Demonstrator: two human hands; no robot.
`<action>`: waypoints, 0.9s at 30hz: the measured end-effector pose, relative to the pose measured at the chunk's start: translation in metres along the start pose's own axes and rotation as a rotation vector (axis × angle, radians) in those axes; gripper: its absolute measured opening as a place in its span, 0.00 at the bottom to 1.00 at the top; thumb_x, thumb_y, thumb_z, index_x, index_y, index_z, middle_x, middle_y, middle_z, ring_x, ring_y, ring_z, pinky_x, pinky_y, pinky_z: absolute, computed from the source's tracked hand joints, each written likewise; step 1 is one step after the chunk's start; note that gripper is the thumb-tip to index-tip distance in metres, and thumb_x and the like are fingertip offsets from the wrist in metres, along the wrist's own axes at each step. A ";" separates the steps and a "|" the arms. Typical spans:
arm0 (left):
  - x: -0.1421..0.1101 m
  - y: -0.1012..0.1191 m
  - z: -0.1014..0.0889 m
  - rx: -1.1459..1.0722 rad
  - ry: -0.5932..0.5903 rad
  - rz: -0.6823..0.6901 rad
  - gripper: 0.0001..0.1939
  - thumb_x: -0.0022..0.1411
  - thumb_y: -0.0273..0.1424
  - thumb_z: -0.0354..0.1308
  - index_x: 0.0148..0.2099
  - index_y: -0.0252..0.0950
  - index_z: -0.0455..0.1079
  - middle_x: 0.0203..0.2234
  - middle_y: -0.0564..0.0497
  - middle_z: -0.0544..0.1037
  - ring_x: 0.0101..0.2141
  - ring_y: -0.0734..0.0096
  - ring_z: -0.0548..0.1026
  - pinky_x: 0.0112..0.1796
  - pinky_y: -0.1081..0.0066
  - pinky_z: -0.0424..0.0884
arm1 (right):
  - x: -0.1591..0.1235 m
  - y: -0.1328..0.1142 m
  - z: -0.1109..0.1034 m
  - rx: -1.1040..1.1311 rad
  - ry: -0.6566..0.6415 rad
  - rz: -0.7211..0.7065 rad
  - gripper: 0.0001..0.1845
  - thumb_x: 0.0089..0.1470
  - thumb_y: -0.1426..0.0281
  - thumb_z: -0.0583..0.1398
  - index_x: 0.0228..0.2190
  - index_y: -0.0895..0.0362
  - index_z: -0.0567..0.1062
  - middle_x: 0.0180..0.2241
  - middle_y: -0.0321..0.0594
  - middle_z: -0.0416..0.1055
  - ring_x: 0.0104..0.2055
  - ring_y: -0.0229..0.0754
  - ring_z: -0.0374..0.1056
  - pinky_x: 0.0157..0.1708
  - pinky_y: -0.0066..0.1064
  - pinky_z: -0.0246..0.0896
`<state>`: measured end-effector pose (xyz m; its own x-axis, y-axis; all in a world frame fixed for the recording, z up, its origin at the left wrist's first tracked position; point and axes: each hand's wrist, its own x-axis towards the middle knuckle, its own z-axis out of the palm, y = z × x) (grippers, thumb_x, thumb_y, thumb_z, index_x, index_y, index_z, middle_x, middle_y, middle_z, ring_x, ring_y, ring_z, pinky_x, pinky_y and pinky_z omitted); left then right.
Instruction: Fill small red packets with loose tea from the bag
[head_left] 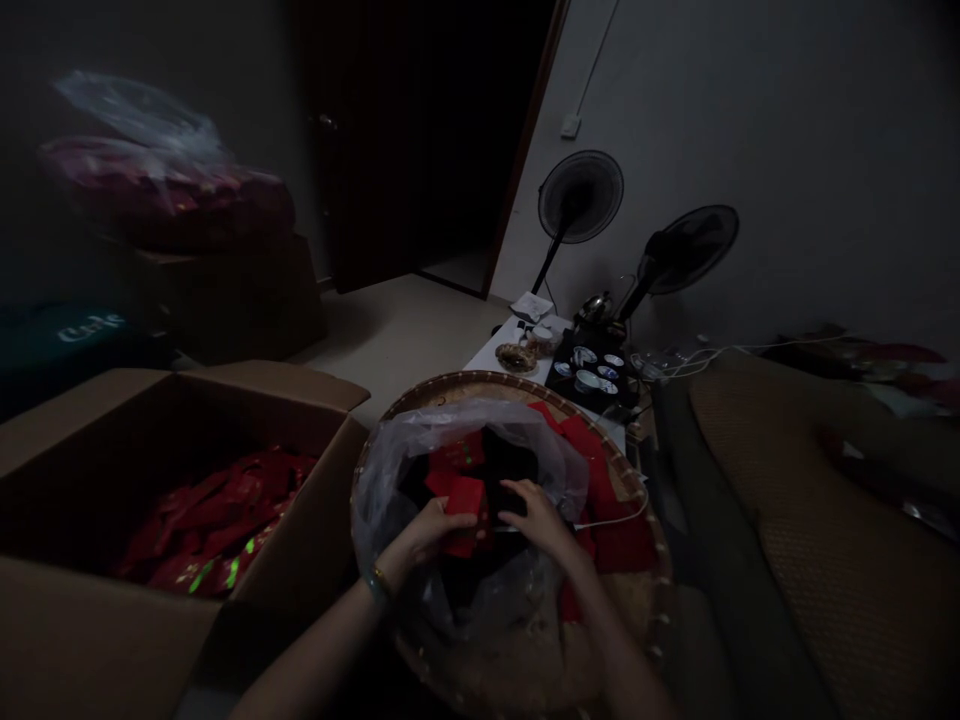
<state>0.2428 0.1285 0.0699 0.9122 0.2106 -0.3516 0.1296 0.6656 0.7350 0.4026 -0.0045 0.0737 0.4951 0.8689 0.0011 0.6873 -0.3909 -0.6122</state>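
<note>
My left hand (pixel 431 530) is closed on a small red envelope (pixel 466 497), thumb on top and fingers beneath. My right hand (pixel 538 515) is just to the right of it, fingers curved and apart, with nothing visible in them. Both hands are over a clear plastic bag (pixel 390 470) spread in a round woven tray (pixel 510 660). Behind the left hand, more red pieces (pixel 457 455) with shiny marks show against something dark. Flat red pieces (pixel 619 520) lie on the tray's right side. A thin white cord (pixel 615 518) runs rightward from near my right hand.
On the left stands an open cardboard box (pixel 281 575) holding many red packets (pixel 225 510). Beyond it, a stuffed plastic bag (pixel 172 190) rests on another box (pixel 240 300). A low table carries a black tea tray (pixel 559 378) with cups. Two fans (pixel 581 197) stand behind. The room is dim.
</note>
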 end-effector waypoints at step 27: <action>0.003 0.005 -0.001 -0.066 0.032 0.089 0.21 0.36 0.28 0.70 0.35 0.28 0.71 0.30 0.44 0.77 0.27 0.67 0.75 0.32 0.70 0.70 | -0.011 0.052 -0.026 -0.136 0.055 -0.154 0.29 0.52 0.67 0.56 0.55 0.57 0.59 0.50 0.49 0.65 0.51 0.49 0.62 0.48 0.44 0.59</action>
<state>0.2459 0.1331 0.0716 0.9061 0.2924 -0.3058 0.0223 0.6887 0.7247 0.4470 -0.0421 0.0625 0.4041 0.9051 0.1321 0.8208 -0.2950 -0.4892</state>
